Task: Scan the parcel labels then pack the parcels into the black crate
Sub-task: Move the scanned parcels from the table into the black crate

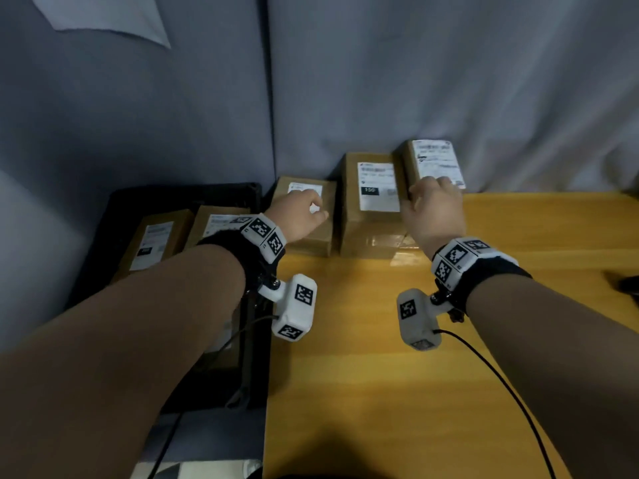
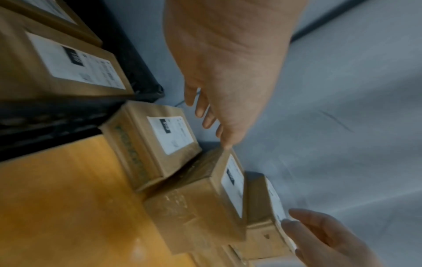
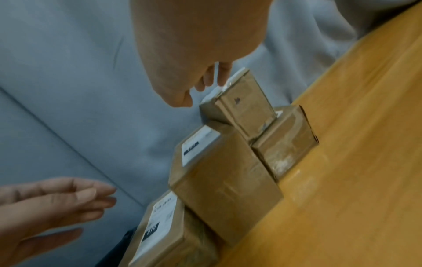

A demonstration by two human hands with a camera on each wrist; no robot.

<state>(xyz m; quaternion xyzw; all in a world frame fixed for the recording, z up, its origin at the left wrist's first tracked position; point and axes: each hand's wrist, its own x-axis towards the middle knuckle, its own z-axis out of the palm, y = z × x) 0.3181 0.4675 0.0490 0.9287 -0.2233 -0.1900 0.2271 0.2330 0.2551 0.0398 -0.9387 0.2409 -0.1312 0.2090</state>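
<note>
Three brown parcels with white labels stand in a row at the back of the yellow table (image 1: 415,375). My left hand (image 1: 304,209) hovers open over the left parcel (image 1: 311,236), its fingers (image 2: 205,112) straight and apart from it. The middle parcel (image 1: 373,202) is untouched. My right hand (image 1: 432,198) lies over the right parcel (image 1: 435,160), which sits on top of a lower parcel (image 3: 285,140). Its straight fingertips (image 3: 219,79) touch the label edge and its thumb stays just off the box. The black crate (image 1: 186,191) at the left holds two labelled parcels (image 1: 152,240).
A grey cloth backdrop (image 1: 449,81) hangs right behind the parcels. A dark object (image 1: 627,285) shows at the table's right edge. Cables run from both wrist cameras across the table front. The crate sits lower than the table's left edge.
</note>
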